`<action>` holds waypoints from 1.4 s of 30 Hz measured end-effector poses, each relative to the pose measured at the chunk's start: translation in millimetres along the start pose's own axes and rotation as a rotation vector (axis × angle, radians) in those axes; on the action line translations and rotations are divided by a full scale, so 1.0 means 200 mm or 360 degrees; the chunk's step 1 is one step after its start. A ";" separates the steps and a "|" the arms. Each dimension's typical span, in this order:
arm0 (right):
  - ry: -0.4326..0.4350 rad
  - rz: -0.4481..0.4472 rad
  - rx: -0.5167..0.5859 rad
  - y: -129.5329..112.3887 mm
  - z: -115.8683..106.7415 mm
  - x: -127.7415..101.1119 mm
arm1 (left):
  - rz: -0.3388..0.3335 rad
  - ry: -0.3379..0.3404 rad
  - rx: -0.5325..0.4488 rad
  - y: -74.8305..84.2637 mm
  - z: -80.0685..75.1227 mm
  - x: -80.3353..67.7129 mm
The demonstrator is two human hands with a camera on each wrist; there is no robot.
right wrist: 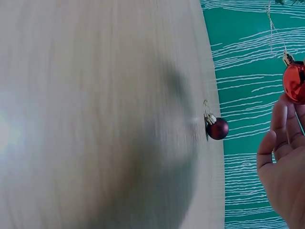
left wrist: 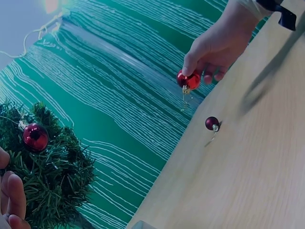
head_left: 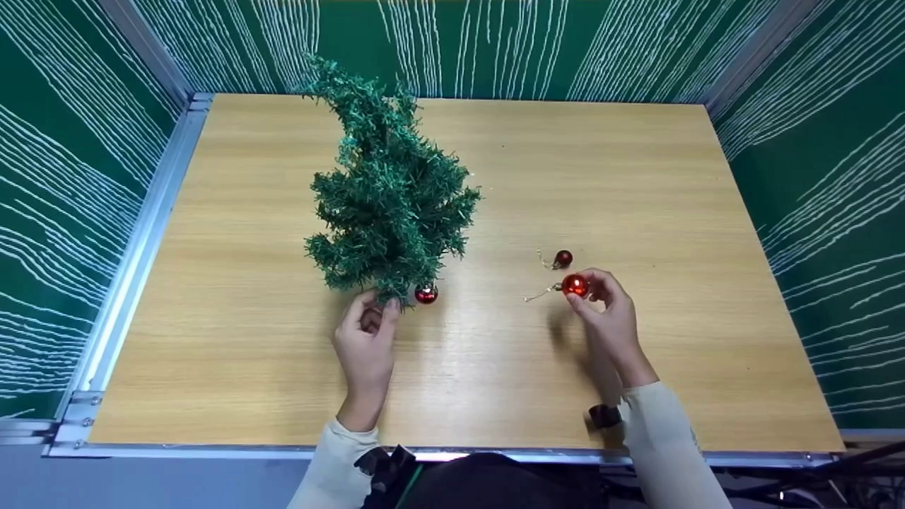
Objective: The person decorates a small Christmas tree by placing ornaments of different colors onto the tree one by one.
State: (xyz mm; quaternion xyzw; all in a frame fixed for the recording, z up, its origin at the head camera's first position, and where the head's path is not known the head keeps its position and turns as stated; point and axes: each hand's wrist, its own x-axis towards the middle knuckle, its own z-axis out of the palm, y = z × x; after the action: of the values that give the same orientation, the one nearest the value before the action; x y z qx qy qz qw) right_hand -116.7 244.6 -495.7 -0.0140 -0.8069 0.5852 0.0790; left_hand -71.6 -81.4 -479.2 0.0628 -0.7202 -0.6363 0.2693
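A small artificial Christmas tree (head_left: 396, 191) stands on the left half of the table, its top bent to the left. My left hand (head_left: 366, 353) pinches the tip of a low front branch between thumb and fingers. Beside those fingers hangs a shiny red bauble (head_left: 426, 294), also visible against the greenery in the left wrist view (left wrist: 35, 137). My right hand (head_left: 614, 322) holds a bright red bauble (head_left: 575, 285) by its sides above the table, its gold cap and string pointing left. Just behind it, a smaller dark red bauble (head_left: 563, 258) lies on the table.
The light wooden table (head_left: 707, 318) has a metal frame edge (head_left: 141, 261) on its left. Green panels with white streaks (head_left: 495, 49) enclose the back and both sides. A black strap device (head_left: 604, 416) sits at the right wrist.
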 end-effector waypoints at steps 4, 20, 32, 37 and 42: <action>-0.0019 0.0007 0.0016 -0.01 0.01 -0.01 | 0.0013 0.0006 -0.0004 0.00 -0.01 0.00; -0.0067 -0.0023 0.0054 -0.05 0.04 -0.05 | 0.0056 0.0057 0.0005 -0.01 -0.02 0.01; -0.0060 -0.0056 0.0047 -0.06 0.04 -0.05 | 0.0034 0.0047 -0.0017 0.01 -0.02 0.01; -0.0057 -0.0088 0.0062 -0.06 0.04 -0.05 | -0.0018 0.0041 -0.0022 0.01 -0.03 0.01; -0.0049 -0.0131 0.0080 -0.06 0.04 -0.05 | -0.0051 0.0031 -0.0024 0.01 -0.03 0.02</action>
State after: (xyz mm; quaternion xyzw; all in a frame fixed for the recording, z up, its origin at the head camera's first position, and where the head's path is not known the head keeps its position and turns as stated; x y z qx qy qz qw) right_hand -106.4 231.7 -487.9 0.0304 -0.7929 0.6017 0.0908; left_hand -70.5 -88.2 -476.2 0.0786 -0.7115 -0.6454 0.2665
